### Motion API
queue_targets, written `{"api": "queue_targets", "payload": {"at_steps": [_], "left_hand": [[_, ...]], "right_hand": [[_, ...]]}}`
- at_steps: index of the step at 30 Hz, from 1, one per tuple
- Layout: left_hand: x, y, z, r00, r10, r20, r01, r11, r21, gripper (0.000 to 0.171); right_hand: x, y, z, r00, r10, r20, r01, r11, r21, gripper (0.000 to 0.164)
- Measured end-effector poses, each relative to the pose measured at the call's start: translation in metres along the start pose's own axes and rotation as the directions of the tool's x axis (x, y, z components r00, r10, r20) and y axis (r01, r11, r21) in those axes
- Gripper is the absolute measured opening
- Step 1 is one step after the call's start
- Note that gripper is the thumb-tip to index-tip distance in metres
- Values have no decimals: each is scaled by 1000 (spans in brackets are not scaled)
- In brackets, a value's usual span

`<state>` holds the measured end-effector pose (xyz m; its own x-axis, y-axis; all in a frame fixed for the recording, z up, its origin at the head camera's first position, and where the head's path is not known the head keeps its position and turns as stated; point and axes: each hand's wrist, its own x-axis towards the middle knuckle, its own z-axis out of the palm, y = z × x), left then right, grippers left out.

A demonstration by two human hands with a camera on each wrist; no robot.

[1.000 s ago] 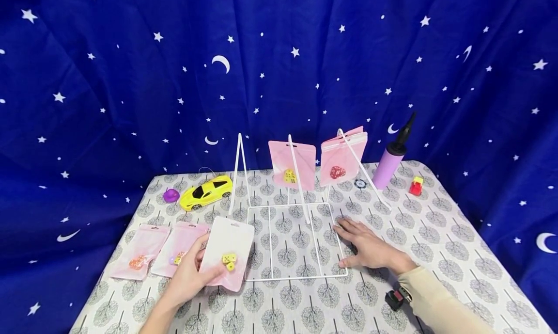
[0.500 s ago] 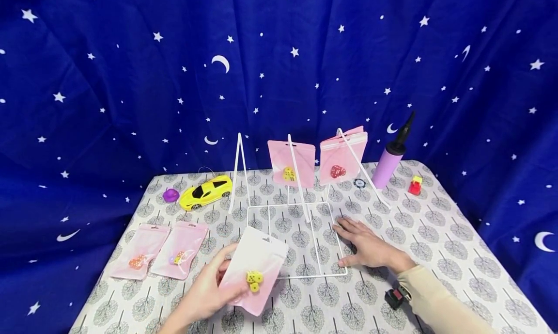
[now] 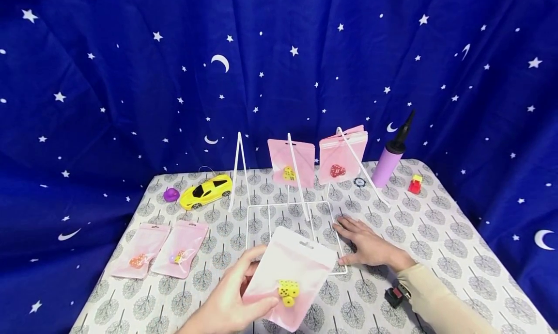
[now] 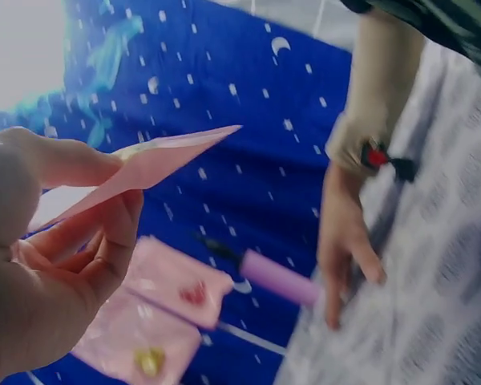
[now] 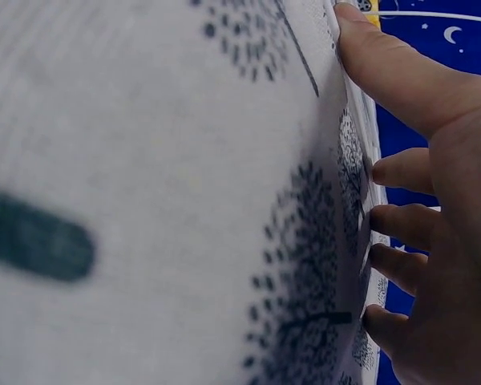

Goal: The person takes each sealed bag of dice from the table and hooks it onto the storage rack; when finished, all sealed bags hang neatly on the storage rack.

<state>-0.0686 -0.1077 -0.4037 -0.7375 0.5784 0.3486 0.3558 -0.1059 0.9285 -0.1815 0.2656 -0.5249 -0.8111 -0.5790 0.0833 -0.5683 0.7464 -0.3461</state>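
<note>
The left hand (image 3: 235,297) pinches a bag of yellow dice (image 3: 294,268) above the desk (image 3: 464,276), toward the cut-off front edge; the bag hides some fingers. The right hand (image 3: 368,244) rests on the desk, fingers spread, beside a white rack (image 3: 302,198) whose front the bag partly covers.

The held bag (image 3: 292,261) looks like thin, shiny plastic film, the dice (image 3: 288,290) inside smooth plastic. The rack (image 3: 302,198) looks like smooth coated metal, the car (image 3: 207,192) glossy plastic, the tablecloth (image 3: 436,227) matt woven fabric, the curtain (image 3: 174,72) creased cloth.
</note>
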Motion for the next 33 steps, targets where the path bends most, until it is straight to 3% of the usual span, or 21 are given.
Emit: {"api": "queue_targets", "payload": {"at_steps": [5,10,24,33], "left_hand": [[13,9,10,994,99,-36,-100,995,-27,73],[20,8,14,988,141,-67,-147,986,-80,76],[25,6,19,982,169,-83,-179,976,-127,76],[26,4,19,987,139,-85,-151,977,-151,79]], "right_hand": [[1,1,0,999,-29,-19,29,1000,-6,101],[1,1,0,999,-20,-26,21,1000,21,95],[1,1,-1,1000,-1,-31,3,999,45,87],[0,3,1,1000,0,-26,0,1000,22,89]]}}
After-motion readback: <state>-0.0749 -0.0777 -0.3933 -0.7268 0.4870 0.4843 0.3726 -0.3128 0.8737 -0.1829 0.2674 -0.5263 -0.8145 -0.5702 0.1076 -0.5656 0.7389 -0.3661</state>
